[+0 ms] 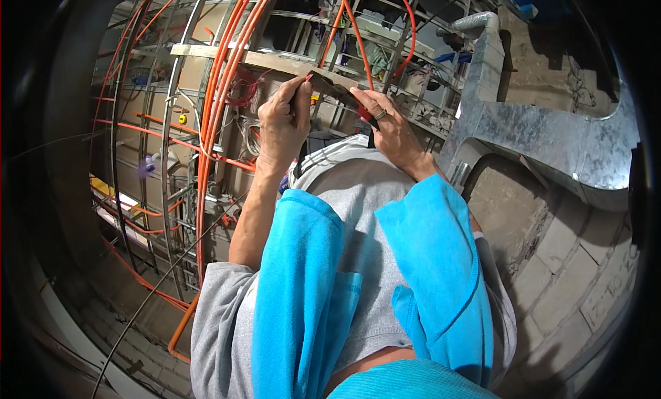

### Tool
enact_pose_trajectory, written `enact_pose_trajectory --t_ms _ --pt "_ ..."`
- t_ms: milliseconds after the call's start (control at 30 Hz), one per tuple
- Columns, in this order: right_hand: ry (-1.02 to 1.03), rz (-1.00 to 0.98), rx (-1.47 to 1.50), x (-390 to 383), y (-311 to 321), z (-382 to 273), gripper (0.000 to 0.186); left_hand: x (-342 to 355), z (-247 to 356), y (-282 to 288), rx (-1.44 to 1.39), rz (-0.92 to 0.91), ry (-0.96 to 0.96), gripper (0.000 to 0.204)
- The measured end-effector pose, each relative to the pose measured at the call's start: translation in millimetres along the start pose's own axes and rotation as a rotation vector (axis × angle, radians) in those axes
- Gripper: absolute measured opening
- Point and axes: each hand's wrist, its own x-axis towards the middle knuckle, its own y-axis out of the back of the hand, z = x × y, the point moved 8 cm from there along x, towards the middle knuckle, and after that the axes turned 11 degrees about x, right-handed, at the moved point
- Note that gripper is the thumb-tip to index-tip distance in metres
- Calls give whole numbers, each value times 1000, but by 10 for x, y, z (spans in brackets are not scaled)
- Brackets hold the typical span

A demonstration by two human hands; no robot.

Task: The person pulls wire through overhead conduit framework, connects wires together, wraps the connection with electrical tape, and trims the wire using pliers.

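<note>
My left hand (283,118) is closed, with thumb and fingers pinched on the near-left end of a dark, flat, elongated object (332,88). A small red tip shows by those fingertips. My right hand (394,132), with a ring on one finger, grips the other end, where a red part shows beside the fingers. The object is held in front of my chest, between both hands; its exact kind cannot be made out. A teal towel (297,261) hangs down over my grey shirt (361,213).
Orange conduits (219,89) run up the left among metal studs (172,103). A wooden batten (268,60) crosses behind my hands, near a bundle of red wire (242,89). Galvanized ductwork (551,134) stands at right, by a block wall (571,261). A yellow tape measure (182,119) sits left.
</note>
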Motion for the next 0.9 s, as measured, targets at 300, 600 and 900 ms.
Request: enact_pose_trajectory --t_ms 300,600,900 --pt "1 -99 59 62 42 19 73 -42 -85 -1 -64 -24 44 11" --pt "38 -34 29 68 69 105 78 -73 -235 -68 -178 -122 148 16" --pt "48 -84 41 114 66 168 75 -104 -400 -279 -999 -635 450 22"
